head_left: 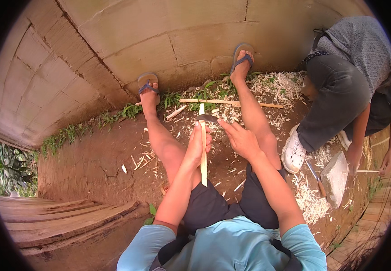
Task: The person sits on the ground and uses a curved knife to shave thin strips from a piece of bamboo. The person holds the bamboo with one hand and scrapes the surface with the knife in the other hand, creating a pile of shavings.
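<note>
A pale, flat strip of wood [204, 168] runs lengthwise between my knees, its near end by my shorts. My left hand [197, 145] is closed around its middle, with the thumb pointing up toward the blade. A knife with a short dark blade [208, 118] lies across the strip just beyond that thumb. My right hand [243, 141] is closed at the blade's right end, one finger stretched along it; the handle is hidden in the palm. Past the strip's far end, a longer thin wood stick [231, 102] lies on the ground.
Wood shavings [272, 88] litter the dirt. At right a person [340, 81] in white clogs bends over, hands at a thin stick. Beside them are a pale stone block [334, 179] and another knife [317, 178]. A block wall [195, 40] stands ahead; stacked boards [69, 219] lie left.
</note>
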Demonstrator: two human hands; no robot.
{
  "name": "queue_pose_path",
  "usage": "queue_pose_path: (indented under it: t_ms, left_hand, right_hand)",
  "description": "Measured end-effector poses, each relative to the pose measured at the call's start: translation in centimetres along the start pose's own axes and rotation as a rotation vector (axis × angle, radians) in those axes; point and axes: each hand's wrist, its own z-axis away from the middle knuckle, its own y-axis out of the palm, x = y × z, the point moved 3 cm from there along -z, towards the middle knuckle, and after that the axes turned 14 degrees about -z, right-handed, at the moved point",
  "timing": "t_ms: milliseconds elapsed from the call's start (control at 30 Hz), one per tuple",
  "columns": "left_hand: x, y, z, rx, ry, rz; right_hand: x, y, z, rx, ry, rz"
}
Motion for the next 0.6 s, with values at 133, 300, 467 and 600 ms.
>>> queue_pose_path:
  t_ms: [133, 300, 467, 600]
  left_hand:
    - [0.0, -0.7, 0.3, -0.066, -0.013, 0.046]
    - [0.3, -0.7, 0.7, -0.030, -0.047, -0.023]
    - [0.7, -1.2, 0.8, -0.091, -0.081, -0.100]
    - [1.3, 0.7, -0.5, -0.093, -0.065, -0.104]
  right_hand:
    - [0.9, 1.6, -1.3, -0.009, -0.025, 0.021]
    - [0.7, 1.2, -0.4, 0.017, -0.025, 0.029]
    - [0.6, 0.0, -0.4, 0.071, -0.005, 0.050]
    - [-0.8, -1.4, 0.9, -0.112, -0.098, 0.005]
